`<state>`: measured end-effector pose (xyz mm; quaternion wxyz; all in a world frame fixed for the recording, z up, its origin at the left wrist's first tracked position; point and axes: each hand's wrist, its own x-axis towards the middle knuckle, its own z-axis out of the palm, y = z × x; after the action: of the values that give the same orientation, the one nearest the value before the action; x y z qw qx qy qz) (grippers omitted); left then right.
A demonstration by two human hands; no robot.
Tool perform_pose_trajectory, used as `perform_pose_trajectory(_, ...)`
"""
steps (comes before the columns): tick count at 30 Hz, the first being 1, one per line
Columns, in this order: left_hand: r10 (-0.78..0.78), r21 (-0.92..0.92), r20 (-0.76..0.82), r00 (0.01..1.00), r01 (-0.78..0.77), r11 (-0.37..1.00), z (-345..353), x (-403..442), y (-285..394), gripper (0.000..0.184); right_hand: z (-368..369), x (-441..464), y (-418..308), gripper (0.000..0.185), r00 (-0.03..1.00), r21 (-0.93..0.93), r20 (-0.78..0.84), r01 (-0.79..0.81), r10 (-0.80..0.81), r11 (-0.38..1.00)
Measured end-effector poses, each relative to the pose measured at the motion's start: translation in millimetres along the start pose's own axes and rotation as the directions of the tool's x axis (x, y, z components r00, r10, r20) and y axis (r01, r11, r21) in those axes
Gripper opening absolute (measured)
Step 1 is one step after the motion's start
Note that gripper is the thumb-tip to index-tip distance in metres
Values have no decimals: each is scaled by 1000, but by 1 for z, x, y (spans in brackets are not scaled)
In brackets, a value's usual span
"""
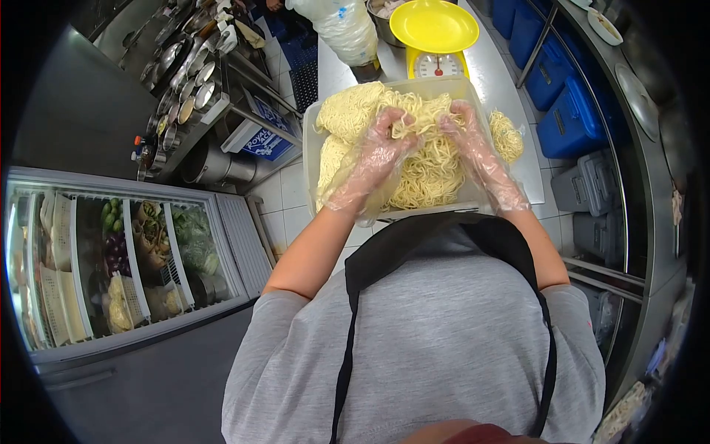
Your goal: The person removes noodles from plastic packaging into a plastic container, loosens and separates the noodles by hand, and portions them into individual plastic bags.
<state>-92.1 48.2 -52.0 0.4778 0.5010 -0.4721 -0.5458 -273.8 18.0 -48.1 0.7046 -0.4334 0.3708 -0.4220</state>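
Note:
A pale plastic tub [310, 155] full of yellow noodles [429, 177] stands on the metal table in front of me. Clear plastic gloves cover both my hands. My left hand [384, 140] curls its fingers around a clump of noodles over the middle of the tub. Facing it, my right hand [470, 133] grips the other side of the same loose strands. Denser noodle bundles [347, 111] fill the tub's left side. Just right of the tub, a bag of noodles [506, 137] lies on the table.
Beyond the tub stands a yellow kitchen scale [435, 29] with a dial. Left of it are a stack of plastic bags [340, 29] and a metal pot [384, 18]. A glass-door fridge [133, 259] is at my left, blue bins [569, 118] at my right.

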Motion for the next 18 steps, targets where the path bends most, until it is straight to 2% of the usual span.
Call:
perform_pose_trajectory(2,9,-10,38,999,-9,1000,-2,-5,-4,49,8,-9,-17,66,996,87,-44,-76,80,993)
perform_pose_trajectory(3,45,88,102,994,-54,995,-5,-6,-4,58,7,-9,-17,66,996,88,-41,-76,80,993)
perform_pose_trajectory(4,73,181,169,983,-104,978,-7,-8,-4,67,4,-9,-16,63,997,66,60,-52,48,997)
perform_pose_trajectory(5,75,181,165,983,-105,978,-5,-8,-4,67,1,-7,-16,61,987,46,161,-22,15,999)
perform_pose_trajectory(6,148,143,113,982,-164,976,2,-10,1,73,0,-2,-11,61,986,44,164,-21,14,999)
perform_pose_trajectory(7,215,107,59,975,-220,970,6,-12,5,79,-2,3,-3,56,982,1,160,102,-101,995)
perform_pose_trajectory(8,214,107,58,975,-219,970,7,-12,8,79,-3,6,2,51,963,-42,161,225,-215,974)
perform_pose_trajectory(10,43,25,54,998,-44,999,6,-11,11,78,9,3,-6,46,972,15,125,197,-197,980)
perform_pose_trajectory(12,22,20,95,995,-24,1000,7,-11,6,76,13,5,-7,42,980,70,93,169,-175,983)
perform_pose_trajectory(14,3,16,133,991,-5,1000,7,-10,2,74,11,16,1,40,971,-116,-12,235,-238,965)
perform_pose_trajectory(15,25,30,119,993,-28,999,7,-8,2,71,11,18,0,40,971,-116,-11,234,-237,965)
perform_pose_trajectory(17,46,42,110,993,-51,998,9,-7,3,68,9,19,-3,43,995,-150,41,101,-96,983)
perform_pose_trajectory(18,18,-127,10,1000,-17,992,11,-7,12,64,10,13,-8,43,994,-150,40,104,-99,983)
